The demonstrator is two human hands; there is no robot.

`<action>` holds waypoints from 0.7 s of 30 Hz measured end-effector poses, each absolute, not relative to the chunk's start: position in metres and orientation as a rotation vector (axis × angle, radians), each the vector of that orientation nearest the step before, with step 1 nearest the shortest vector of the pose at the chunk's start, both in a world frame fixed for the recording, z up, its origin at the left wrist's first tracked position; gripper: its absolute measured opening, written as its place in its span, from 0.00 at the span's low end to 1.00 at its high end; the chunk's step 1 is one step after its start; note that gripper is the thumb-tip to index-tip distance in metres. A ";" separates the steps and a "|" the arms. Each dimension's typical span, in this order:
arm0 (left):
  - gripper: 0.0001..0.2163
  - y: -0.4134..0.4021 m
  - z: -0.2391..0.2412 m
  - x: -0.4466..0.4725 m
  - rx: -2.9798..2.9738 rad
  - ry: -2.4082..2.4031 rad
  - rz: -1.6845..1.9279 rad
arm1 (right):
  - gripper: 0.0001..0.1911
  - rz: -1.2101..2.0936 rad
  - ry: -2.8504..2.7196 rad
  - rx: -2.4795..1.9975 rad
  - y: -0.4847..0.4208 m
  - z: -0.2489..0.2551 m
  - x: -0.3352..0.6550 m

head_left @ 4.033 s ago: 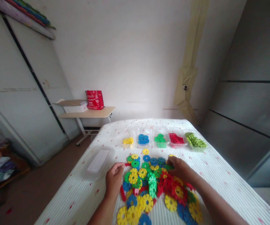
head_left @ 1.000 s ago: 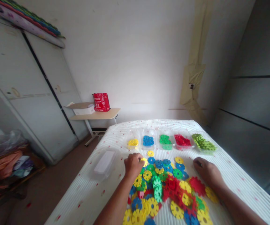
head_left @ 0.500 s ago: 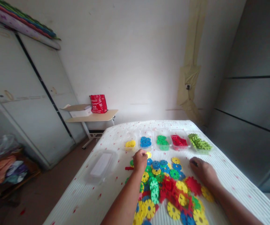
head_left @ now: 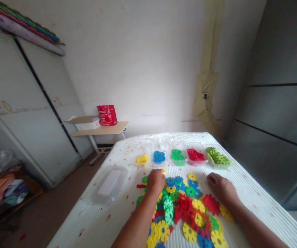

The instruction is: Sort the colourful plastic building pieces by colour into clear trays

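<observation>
We see a yellow disc (head_left: 164,171), flat, just below the frame's middle. It lies at the top edge of the heap of discs (head_left: 184,210).

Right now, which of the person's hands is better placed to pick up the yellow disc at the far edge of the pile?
Probably the left hand: its fingertips lie right at the yellow disc. The right hand rests farther off, beside the pile.

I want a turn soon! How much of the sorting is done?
Some is done: the five trays each hold one colour. The left hand is on a yellow piece; the right hand rests beside the pile. That big mixed pile is still left.
</observation>
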State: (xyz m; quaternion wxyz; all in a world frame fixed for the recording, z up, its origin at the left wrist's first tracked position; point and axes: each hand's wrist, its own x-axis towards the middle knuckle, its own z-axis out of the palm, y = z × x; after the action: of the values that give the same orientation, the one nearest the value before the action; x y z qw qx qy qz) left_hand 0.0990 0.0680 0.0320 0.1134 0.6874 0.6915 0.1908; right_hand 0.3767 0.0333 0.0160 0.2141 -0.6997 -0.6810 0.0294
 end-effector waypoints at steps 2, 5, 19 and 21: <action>0.13 0.066 0.034 0.096 2.047 2.000 0.528 | 0.11 0.074 -1.890 -1.941 0.033 0.016 0.377; 0.13 0.063 0.037 0.088 2.074 1.940 0.512 | 0.11 0.062 -1.893 -1.948 0.033 0.018 0.376; 0.15 0.064 0.041 0.095 2.209 1.854 0.410 | 0.12 0.104 -1.892 -1.927 0.033 0.017 0.376; 0.14 0.061 0.040 0.098 2.239 1.883 0.350 | 0.12 0.101 -1.893 -1.917 0.034 0.015 0.376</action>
State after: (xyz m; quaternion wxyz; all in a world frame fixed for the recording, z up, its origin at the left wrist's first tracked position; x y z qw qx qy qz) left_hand 0.0978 0.0606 0.0401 0.0975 0.7562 0.6361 0.1183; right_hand 0.3764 0.0336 0.0154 0.2211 -0.6935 -0.6847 0.0365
